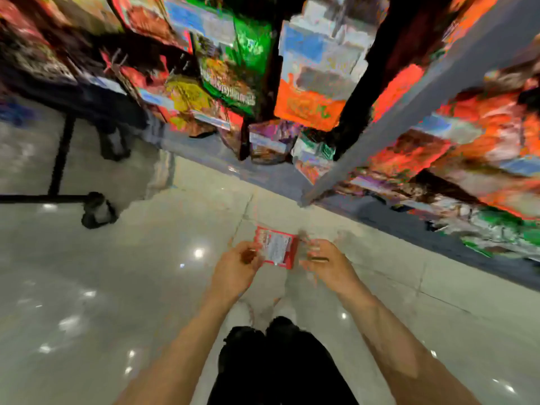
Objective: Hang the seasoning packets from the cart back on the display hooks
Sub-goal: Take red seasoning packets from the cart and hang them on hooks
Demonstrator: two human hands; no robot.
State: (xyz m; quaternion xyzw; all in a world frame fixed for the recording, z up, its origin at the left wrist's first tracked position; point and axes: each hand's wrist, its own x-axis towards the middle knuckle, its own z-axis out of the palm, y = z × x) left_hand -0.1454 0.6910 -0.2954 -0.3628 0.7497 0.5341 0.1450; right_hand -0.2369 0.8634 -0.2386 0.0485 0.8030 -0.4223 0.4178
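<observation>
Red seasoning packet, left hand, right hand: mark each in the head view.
red seasoning packet (277, 247), head view, on its white label panel.
left hand (233, 267), head view, on the back of the hand.
right hand (328, 263), head view, on the back of the hand.

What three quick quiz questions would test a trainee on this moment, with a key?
1. True or false: the red packet already hangs on a display hook.
2. Which hands hold it? A) left only B) right only C) both
3. Fill in: the packet is over the pale ___.

Key: 1 false, it is held between the left hand and right hand. 2 C. 3 floor.
</observation>
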